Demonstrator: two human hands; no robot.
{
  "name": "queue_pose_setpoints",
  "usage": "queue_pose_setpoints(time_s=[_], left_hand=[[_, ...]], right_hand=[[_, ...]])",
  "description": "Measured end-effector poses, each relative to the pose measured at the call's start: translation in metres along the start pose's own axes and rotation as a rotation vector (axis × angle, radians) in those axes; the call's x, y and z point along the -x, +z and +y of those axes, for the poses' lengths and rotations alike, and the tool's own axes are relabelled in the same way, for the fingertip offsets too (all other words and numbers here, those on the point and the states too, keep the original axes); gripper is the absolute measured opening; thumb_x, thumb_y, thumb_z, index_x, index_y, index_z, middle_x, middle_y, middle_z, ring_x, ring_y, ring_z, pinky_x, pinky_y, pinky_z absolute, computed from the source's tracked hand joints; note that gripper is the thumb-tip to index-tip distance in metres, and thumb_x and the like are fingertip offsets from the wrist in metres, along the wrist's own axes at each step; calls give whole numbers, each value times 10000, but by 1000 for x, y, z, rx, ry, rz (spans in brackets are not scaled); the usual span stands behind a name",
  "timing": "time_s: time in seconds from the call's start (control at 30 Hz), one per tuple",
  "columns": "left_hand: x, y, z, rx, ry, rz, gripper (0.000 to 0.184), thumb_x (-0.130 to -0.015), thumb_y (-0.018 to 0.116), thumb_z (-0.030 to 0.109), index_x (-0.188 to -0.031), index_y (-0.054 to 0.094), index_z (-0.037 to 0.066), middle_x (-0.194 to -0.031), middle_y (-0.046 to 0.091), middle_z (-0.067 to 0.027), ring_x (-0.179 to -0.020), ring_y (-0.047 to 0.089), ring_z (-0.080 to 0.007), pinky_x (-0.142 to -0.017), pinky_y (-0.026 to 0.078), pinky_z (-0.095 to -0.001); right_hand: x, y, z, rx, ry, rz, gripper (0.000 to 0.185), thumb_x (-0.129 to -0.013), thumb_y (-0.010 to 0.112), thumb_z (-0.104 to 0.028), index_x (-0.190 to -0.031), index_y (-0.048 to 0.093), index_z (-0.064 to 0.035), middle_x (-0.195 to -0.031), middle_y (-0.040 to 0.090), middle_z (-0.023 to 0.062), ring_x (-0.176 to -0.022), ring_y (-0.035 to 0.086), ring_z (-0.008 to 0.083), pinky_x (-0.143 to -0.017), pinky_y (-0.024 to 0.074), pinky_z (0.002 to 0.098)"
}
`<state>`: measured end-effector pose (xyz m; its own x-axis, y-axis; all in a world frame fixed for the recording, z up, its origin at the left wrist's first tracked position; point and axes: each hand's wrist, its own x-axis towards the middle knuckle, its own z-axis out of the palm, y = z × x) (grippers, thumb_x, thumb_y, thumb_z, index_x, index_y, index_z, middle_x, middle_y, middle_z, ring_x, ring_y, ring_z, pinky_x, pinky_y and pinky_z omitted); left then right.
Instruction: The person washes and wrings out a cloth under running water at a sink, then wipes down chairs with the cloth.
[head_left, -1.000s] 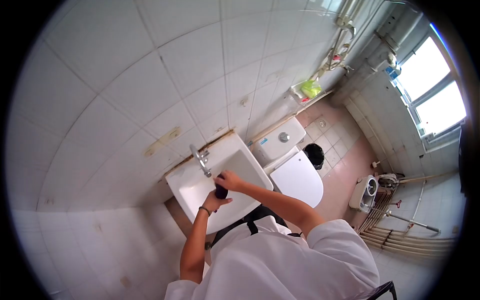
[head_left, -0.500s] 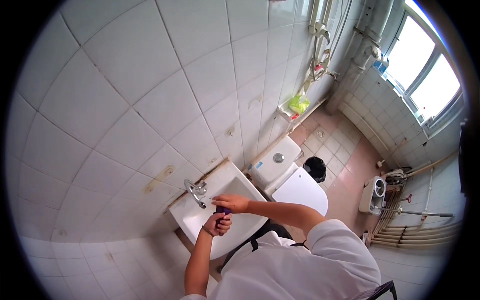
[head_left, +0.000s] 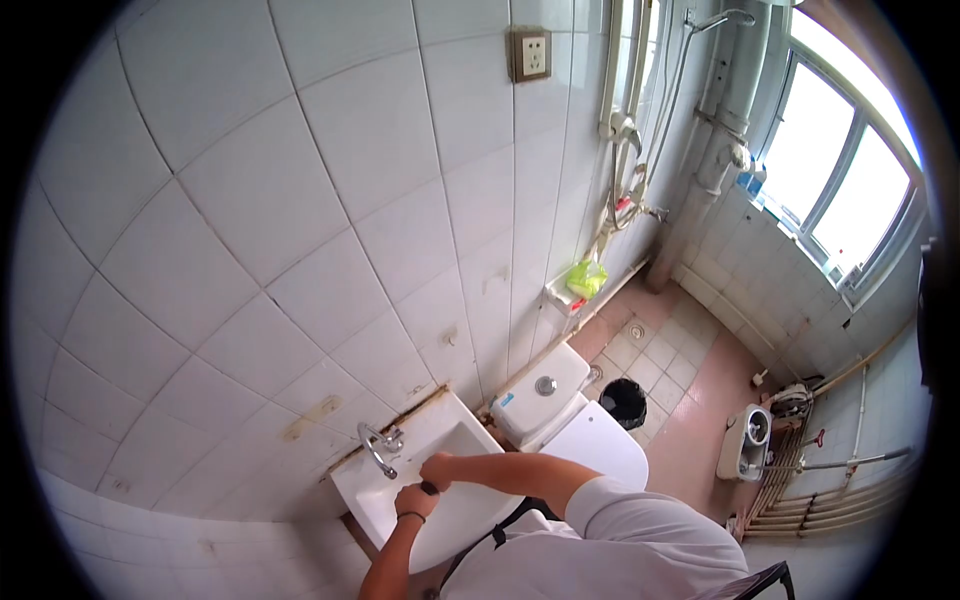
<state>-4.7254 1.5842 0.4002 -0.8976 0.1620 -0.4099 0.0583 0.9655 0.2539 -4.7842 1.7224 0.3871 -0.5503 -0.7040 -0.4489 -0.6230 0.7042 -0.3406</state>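
Note:
Over the white washbasin [head_left: 465, 530], my two hands are close together. My left hand [head_left: 414, 500], with a dark band at its wrist, is closed around a small dark purple object [head_left: 430, 488]. Only a bit of that object shows, so its kind cannot be made out. My right hand [head_left: 437, 468] is curled against the object's upper end, its fingers mostly hidden. Just beyond the hands, the curved chrome tap [head_left: 377, 450] stands at the basin's back edge. No running water is visible from it.
Right of the basin is a toilet with its white lid [head_left: 597, 445] down, then a black-lined bin [head_left: 624, 403]. A corner shelf [head_left: 563, 295] holds a green bag [head_left: 586, 280]. A socket [head_left: 531, 55] sits on the tiled wall. Pipes [head_left: 780, 500] run at far right.
The view has tilted upward, bringing the wall socket and shower head in. My right hand, earlier laid over the purple object with fingers extended, is now curled by it. Less of the object shows.

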Motion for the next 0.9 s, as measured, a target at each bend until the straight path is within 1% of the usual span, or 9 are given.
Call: queue_pose_setpoints(time_s=[0.23,0.27,0.33,0.37,0.47,0.57,0.6,0.73,0.9], left_hand=[[20,15,3,217,156,411,258,-752,686,285,-872,663,59,-777,695,-165,-777,669,-403,-736,543,-492],[32,-2,17,262,194,451,209,-742,705,176,-894,642,47,-825,682,-184,-752,650,-418,-711,531,-516],[29,2,11,225,161,389,205,-758,690,170,-925,634,65,-841,677,-154,-706,661,-363,-641,539,-474],[27,6,5,206,144,357,204,-767,682,167,-940,630,74,-850,674,-138,-683,666,-335,-606,543,-454],[9,20,-29,937,-258,-130,177,-812,628,220,-946,600,108,-793,611,-36,-556,598,-188,-442,470,-315],[2,12,-46,1950,-351,-690,142,-844,571,250,-919,553,131,-699,502,32,-472,441,-76,-374,331,-204],[11,-10,-32,2069,-341,-856,117,-857,554,245,-869,514,136,-666,454,31,-436,363,-85,-369,287,-200],[5,-4,-40,2155,-156,-1346,135,-868,589,235,-937,531,134,-669,450,31,-445,366,-77,-376,299,-203],[15,-43,-34,1607,-99,-1283,162,-910,596,181,-1047,556,105,-643,411,40,-446,326,-66,-380,248,-206]], right_hand=[[-41,39,19,-193,-80,-210,229,-565,758,-184,-747,733,-47,-696,688,135,-728,677,325,-681,545,433],[-39,35,17,-254,15,-257,271,-564,767,-175,-795,722,-42,-762,690,148,-774,674,330,-703,544,430],[-27,10,8,-371,207,-349,364,-561,785,-158,-892,702,-34,-895,695,173,-865,668,339,-748,541,425],[-18,3,7,-449,142,-147,456,-575,778,-141,-1002,655,-37,-975,674,183,-932,650,333,-787,534,422],[26,-12,1,-513,-75,320,680,-623,745,-81,-1262,512,-54,-1199,584,206,-1130,569,320,-913,496,421],[61,-31,-11,-243,-301,551,691,-683,689,-24,-1323,431,-73,-1317,480,206,-1265,464,330,-1028,427,437],[65,-28,-13,-135,-367,652,639,-706,667,-15,-1304,448,-69,-1308,476,200,-1272,450,338,-1049,406,441],[43,-17,-4,-3,-603,840,400,-792,609,-131,-1173,519,-49,-1237,493,170,-1218,473,353,-1023,420,453],[38,-37,-14,156,-694,727,213,-772,622,-217,-924,580,-74,-1028,574,102,-1034,574,276,-797,505,398]])
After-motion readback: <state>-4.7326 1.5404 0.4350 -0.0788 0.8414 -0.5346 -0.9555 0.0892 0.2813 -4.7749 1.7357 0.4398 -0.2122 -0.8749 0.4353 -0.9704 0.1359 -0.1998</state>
